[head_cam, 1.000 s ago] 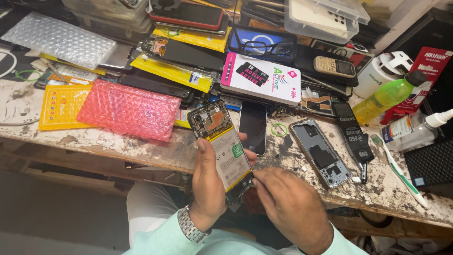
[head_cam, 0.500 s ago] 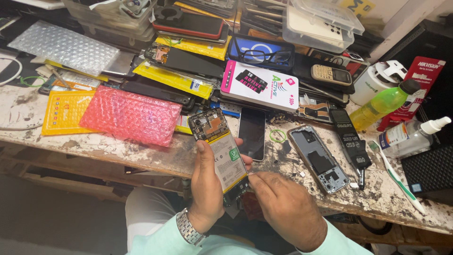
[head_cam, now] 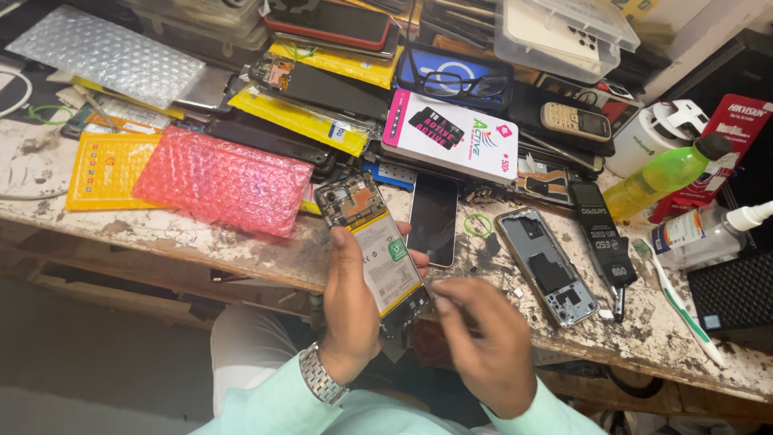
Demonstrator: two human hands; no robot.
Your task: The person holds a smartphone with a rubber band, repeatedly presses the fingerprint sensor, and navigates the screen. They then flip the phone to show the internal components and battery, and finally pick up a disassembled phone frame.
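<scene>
My left hand [head_cam: 351,310] holds an opened phone [head_cam: 377,250] with its back cover off, so the white battery and the circuit board at the top show. The phone is tilted, its top pointing away from me over the bench edge. My right hand [head_cam: 483,342] hovers just right of the phone's lower end, fingers pinched together; whether anything is between the fingertips is too small to tell. A silver watch [head_cam: 320,377] is on my left wrist.
The worn workbench [head_cam: 660,338] carries a black phone screen [head_cam: 433,217], an empty phone frame [head_cam: 547,266], a black tool [head_cam: 602,242], a toothbrush [head_cam: 680,302], a pink bubble-wrap pouch [head_cam: 221,181], a green bottle [head_cam: 664,173], boxes and several phone parts at the back.
My right hand has lifted slightly and moved right, off the phone's lower end. The left hand keeps the phone in the same grip.
</scene>
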